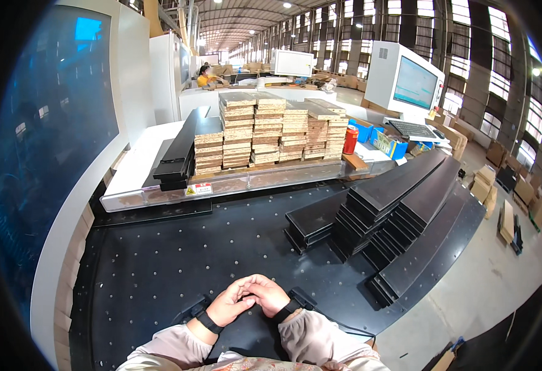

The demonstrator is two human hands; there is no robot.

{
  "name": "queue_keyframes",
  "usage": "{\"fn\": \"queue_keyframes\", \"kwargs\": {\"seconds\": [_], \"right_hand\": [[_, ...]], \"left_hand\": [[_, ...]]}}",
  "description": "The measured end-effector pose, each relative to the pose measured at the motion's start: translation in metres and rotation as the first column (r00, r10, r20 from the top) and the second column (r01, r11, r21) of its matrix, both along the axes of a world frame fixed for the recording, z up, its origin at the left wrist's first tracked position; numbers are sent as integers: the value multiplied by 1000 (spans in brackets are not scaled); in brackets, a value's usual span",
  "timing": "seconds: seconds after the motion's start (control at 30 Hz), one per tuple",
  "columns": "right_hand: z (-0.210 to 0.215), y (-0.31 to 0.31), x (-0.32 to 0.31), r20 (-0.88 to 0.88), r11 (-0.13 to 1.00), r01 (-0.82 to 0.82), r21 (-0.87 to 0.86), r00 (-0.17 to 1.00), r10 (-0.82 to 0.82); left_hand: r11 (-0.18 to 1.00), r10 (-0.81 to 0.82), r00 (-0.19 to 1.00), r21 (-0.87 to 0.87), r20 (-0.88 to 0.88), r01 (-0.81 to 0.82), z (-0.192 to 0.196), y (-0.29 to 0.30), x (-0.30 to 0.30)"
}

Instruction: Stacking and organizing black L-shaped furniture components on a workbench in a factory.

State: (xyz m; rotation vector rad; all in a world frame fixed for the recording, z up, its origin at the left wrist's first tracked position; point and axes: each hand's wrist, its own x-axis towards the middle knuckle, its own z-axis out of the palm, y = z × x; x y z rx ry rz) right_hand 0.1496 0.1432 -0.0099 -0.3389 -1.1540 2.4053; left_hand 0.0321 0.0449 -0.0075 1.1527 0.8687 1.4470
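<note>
Nothing visibly held over the black table (187, 256)

The left hand (229, 304) and right hand (270, 298) meet loosely over the table's near side, grasping no visible board; whether the palms hide anything small, I cannot tell. Stacked black boards (389, 188) sit on the table's right side; pale-edged boards (268, 130) stand beyond its far edge. Resting well likely means relaxed fingers, clear of board corners.
</note>
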Motion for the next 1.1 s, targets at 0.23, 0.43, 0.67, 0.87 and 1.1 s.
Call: {"fn": "queue_keyframes", "kwargs": {"seconds": [0.23, 0.43, 0.67, 0.87, 1.1], "right_hand": [[1, 4, 2, 42, 998, -56, 34, 998, 54], [4, 0, 4, 121, 994, 5, 113, 992, -19], [16, 6, 15, 186, 748, -57, 661, 979, -89], [18, 9, 16, 268, 785, -181, 592, 963, 20], [16, 6, 15, 283, 766, -214, 606, 958, 43]], "left_hand": [[999, -39, 999, -2, 35, 39, 5, -1, -3], [996, -45, 998, -73, 41, 48, 3, -7, -5], [985, -164, 980, -33, 112, 169, 8, -10, -3], [973, -196, 977, -109, 84, 204, 5, -9, -6], [946, -309, 926, -34, 218, 324, 3, -8, -9]]}}
